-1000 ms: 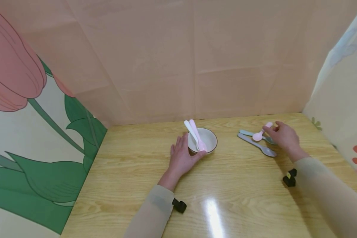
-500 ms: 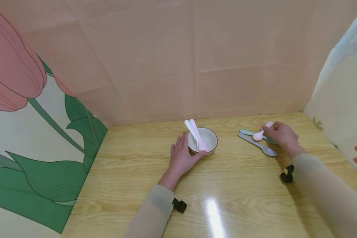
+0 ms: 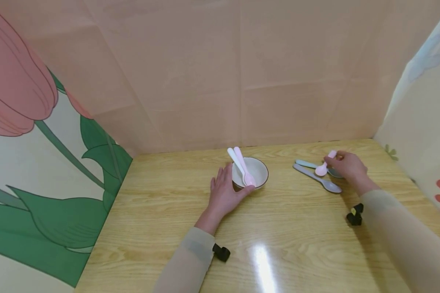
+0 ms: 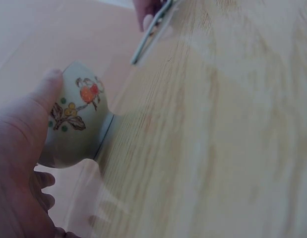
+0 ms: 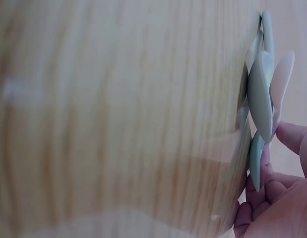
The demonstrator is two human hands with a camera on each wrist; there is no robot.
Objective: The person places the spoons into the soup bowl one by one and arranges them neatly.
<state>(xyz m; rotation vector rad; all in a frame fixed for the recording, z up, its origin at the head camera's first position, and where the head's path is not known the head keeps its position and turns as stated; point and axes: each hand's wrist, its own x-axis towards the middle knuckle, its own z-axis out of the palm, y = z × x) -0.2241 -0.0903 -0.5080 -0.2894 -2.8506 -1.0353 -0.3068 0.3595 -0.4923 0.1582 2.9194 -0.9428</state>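
Pink spoon (image 3: 320,170): right of head view, overlapping blue spoon (image 3: 306,164); likely light, stiff, smooth; best held by handle.
Right hand (image 3: 351,167): pinches that handle.
Bowl (image 3: 261,169): centre of head view; probably ceramic, breakable; best taken by outer wall.
Left hand (image 3: 224,193): curved round bowl, thumb near rim.

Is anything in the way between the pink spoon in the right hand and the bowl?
The gray spoon and blue spoon lie low, partly between the held pink spoon and the bowl; nothing taller shows.
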